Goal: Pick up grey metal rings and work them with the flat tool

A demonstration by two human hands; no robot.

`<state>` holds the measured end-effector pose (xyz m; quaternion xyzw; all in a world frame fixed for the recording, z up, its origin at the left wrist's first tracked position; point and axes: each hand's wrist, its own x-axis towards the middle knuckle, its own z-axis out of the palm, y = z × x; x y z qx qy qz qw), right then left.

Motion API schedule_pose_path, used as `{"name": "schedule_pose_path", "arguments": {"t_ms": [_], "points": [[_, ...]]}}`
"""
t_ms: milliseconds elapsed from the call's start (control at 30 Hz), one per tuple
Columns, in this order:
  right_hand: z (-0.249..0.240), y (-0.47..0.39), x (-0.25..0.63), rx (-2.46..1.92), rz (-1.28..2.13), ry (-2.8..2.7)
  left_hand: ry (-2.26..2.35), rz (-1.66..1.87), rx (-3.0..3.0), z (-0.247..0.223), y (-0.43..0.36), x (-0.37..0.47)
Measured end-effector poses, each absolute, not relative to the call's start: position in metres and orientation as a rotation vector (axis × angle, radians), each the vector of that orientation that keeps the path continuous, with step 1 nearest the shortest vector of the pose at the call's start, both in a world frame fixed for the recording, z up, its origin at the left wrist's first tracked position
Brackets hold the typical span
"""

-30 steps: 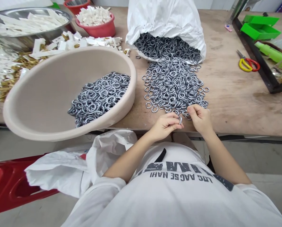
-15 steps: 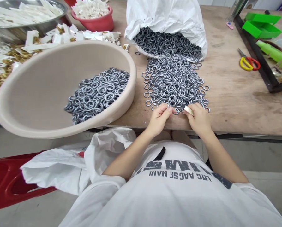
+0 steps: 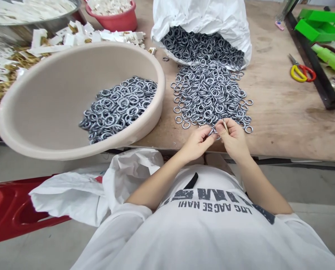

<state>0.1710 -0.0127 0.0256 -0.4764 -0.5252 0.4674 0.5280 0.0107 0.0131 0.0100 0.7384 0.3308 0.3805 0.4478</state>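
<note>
My left hand [image 3: 197, 144] is closed in a pinch on a grey ring [image 3: 212, 131] at the near side of the ring pile. Close against it, my right hand [image 3: 235, 139] is closed round a thin, flat, pale metal piece [image 3: 225, 126], seen nearly edge-on; its working end is hidden by the fingers. The fingertips of both hands meet at the ring. Beyond them spreads a heap of grey rings [image 3: 209, 90], spilling out of a white sack [image 3: 201, 15]. Left of the heap, a large beige basin [image 3: 43, 93] holds many more such rings [image 3: 119, 105].
White and brown pieces [image 3: 68, 39] lie behind the basin, near a red tub [image 3: 111, 21] and a metal bowl [image 3: 23, 32]. At right are scissors [image 3: 302, 72], green trays [image 3: 319, 28] and a dark metal frame [image 3: 310, 60]. A red chair [image 3: 18, 213] stands below left.
My hands have come together, the left moving right and the right slightly left. The metal piece has turned from broadside to nearly edge-on. The view has shifted slightly.
</note>
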Motion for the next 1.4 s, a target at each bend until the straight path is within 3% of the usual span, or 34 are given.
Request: {"name": "schedule_pose_path", "arguments": {"t_ms": [600,833,1400], "points": [[0.013,-0.014,0.170,-1.147,0.692,-1.487,0.728,1.031,1.197,0.004,0.014,0.008],[0.010,-0.021,0.166,-1.136,0.456,-1.837,0.767,1.110,1.022,-0.002,0.016,0.008],[0.006,-0.020,0.162,-1.170,0.348,-1.925,0.720,1.143,0.935,0.001,0.018,0.008]]}}
